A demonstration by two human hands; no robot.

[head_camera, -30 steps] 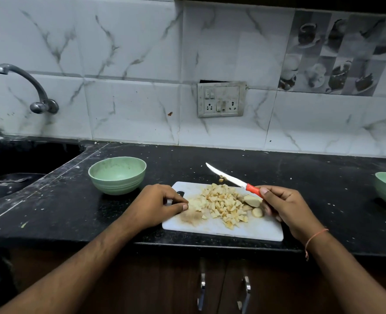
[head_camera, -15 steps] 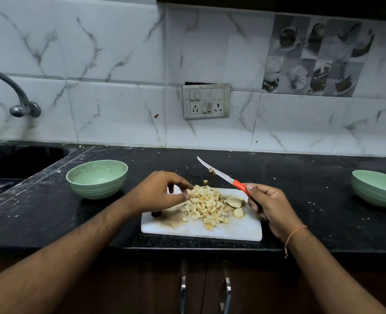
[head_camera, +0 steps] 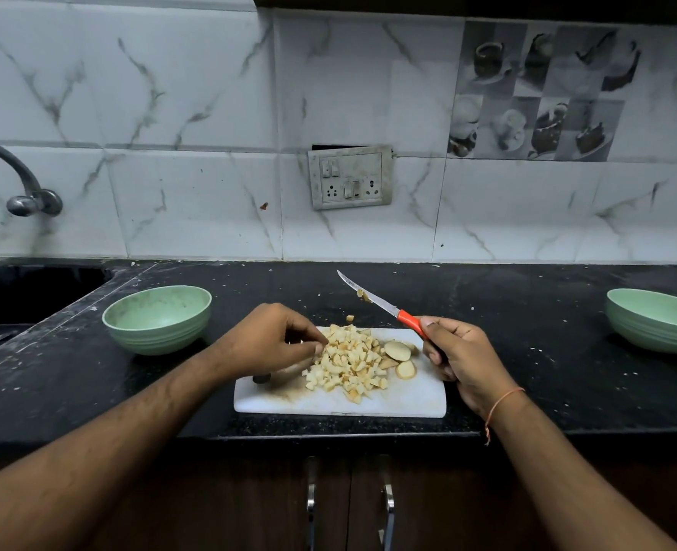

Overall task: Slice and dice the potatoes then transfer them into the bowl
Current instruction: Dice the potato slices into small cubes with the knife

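Note:
A heap of diced potato [head_camera: 349, 361] lies on the white cutting board [head_camera: 404, 401] at the counter's front edge. A few potato end slices [head_camera: 398, 351] sit at the heap's right side. My left hand [head_camera: 267, 342] hovers over the board's left end, fingers curled, fingertips touching the heap's left edge. My right hand [head_camera: 460, 357] grips the orange handle of a knife [head_camera: 372, 298], blade raised and pointing up-left, with a potato bit stuck to it. A green bowl [head_camera: 158, 320] stands left of the board.
A second green bowl [head_camera: 655, 320] stands at the far right of the black counter [head_camera: 547, 371]. A sink [head_camera: 7, 308] and tap [head_camera: 23, 184] are at the left. A wall socket [head_camera: 351, 177] sits behind the board. Cabinet handles [head_camera: 311, 499] hang below.
My left hand has moved from the board's left edge onto the heap of diced potato. The view has shifted, so everything sits more to the left. The knife stays raised.

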